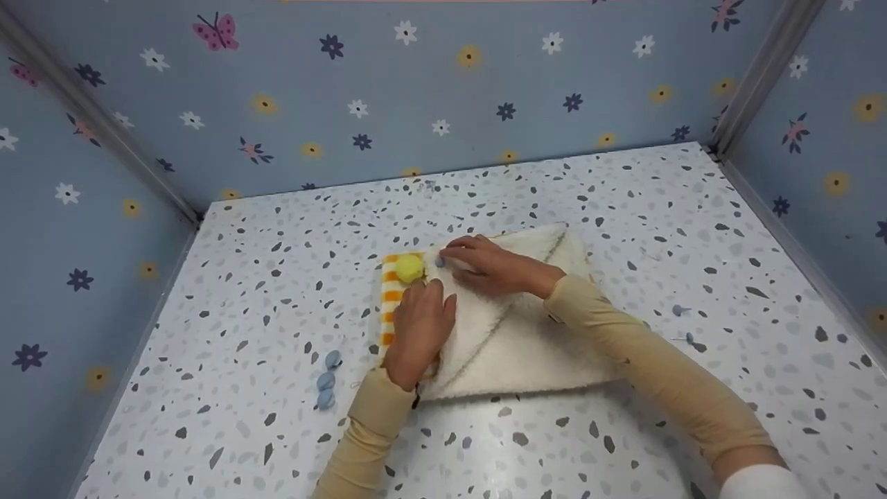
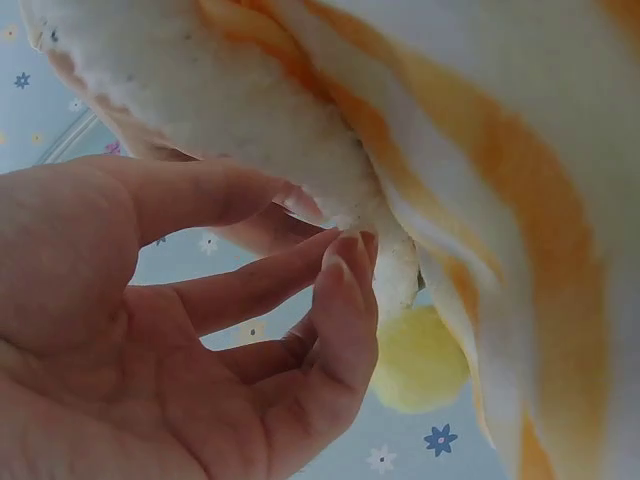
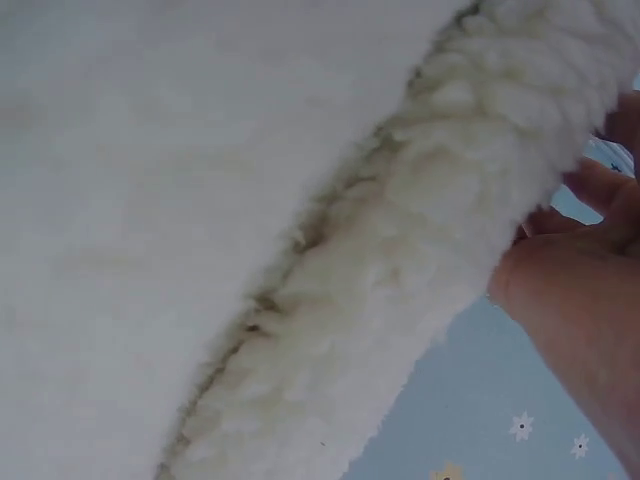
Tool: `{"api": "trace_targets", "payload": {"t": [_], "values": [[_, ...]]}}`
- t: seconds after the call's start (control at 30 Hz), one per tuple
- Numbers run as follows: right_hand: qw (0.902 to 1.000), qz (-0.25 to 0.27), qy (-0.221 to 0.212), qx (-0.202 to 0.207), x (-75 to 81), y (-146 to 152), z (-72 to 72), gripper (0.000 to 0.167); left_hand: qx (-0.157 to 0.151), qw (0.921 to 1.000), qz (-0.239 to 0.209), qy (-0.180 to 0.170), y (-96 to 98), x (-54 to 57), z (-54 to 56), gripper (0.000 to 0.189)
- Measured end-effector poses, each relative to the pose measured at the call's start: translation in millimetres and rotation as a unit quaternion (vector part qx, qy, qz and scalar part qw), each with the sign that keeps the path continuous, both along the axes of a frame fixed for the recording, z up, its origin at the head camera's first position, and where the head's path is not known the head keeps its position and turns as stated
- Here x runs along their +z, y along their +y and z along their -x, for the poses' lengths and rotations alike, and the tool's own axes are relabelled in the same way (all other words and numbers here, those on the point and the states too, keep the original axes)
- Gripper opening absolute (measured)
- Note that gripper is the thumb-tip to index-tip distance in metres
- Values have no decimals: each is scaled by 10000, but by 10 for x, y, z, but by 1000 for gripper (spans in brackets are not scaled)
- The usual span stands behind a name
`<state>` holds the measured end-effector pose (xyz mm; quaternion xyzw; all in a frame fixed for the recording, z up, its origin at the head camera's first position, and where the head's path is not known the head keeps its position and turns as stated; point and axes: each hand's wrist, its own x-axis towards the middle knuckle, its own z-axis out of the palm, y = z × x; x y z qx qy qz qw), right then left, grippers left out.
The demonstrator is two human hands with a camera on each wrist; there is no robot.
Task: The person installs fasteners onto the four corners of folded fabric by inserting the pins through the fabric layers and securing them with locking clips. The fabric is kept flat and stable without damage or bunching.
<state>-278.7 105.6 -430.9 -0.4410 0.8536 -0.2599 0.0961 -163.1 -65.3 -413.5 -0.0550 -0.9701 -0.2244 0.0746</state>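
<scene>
The fleece-lined striped blanket lies near the middle of the desk, its white pile uppermost. Folding looks done, judging by its compact shape; pinning appears under way but unfinished, since a blue-headed pin sits at the fleece's left side, and whether it is through the cloth cannot be made out. Two similar pieces, a first loose pin and a second loose pin, lie unused to the right, with three blue lumps in a row to the left. The bundle's long axis runs left to right, its striped end facing left, a yellow pompom at that end's far corner; a seam slants from near left to far right. The left hand has bent fingers against the fleece edge; the right hand curls its fingers beside the blue-headed pin. Whether either one pinches anything, I cannot tell.
</scene>
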Motion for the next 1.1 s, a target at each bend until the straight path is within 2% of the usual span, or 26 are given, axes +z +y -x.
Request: {"api": "trace_targets", "payload": {"t": [0.2, 0.3, 0.57, 0.73, 0.9, 1.1], "values": [[9994, 285, 172, 92, 31, 81, -74, 43, 17, 9965, 56, 829, 79, -21, -37, 19], [9979, 435, 424, 209, 43, 117, -118, 40, -35, 9943, 94, 1064, 135, -14, -64, 18], [9935, 638, 850, 400, 78, 229, -222, 35, -246, 9906, 204, 1332, 299, 4, -131, 21], [9894, 817, 1147, 368, 92, 331, -274, 31, -354, 9882, 220, 1472, 378, 7, -169, 22], [9882, 950, 1178, 235, 126, 461, -366, 30, -489, 9859, 171, 1589, 463, 8, -230, 22], [9890, 980, 1103, 33, 134, 632, -496, 29, -707, 9789, 238, 1903, 563, -30, -295, 19]]}}
